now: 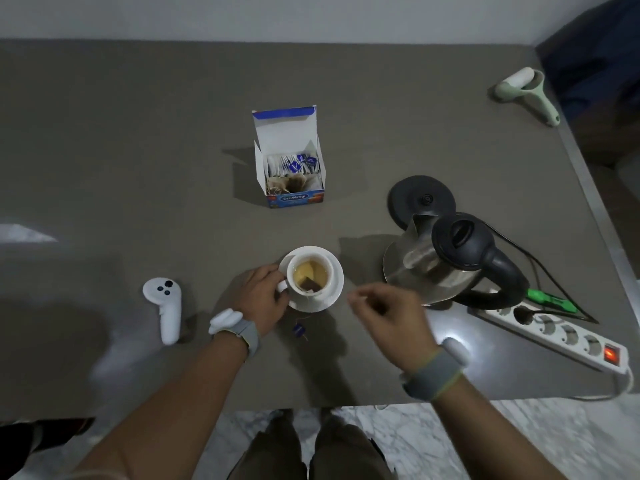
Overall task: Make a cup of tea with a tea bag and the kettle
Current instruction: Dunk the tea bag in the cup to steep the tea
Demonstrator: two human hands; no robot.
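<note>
Left hand [263, 299] has its fingers round the cup [309, 275] handle, cup sitting on its saucer [334, 292] with the tea bag [309, 284] steeping inside. Right hand [388, 308] is loosely curled, holding nothing I can make out. The paper tag [298, 330] lies on the table [138, 150], so a snagged string could tip things. Kettle [446, 261] is off its base, right beside that hand, easy to knock

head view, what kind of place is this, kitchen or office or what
Probably a home tabletop used as a makeshift tea spot, not a proper kitchen: a kettle beside its base, plugged into a power strip, with a marble-look floor below.
</note>
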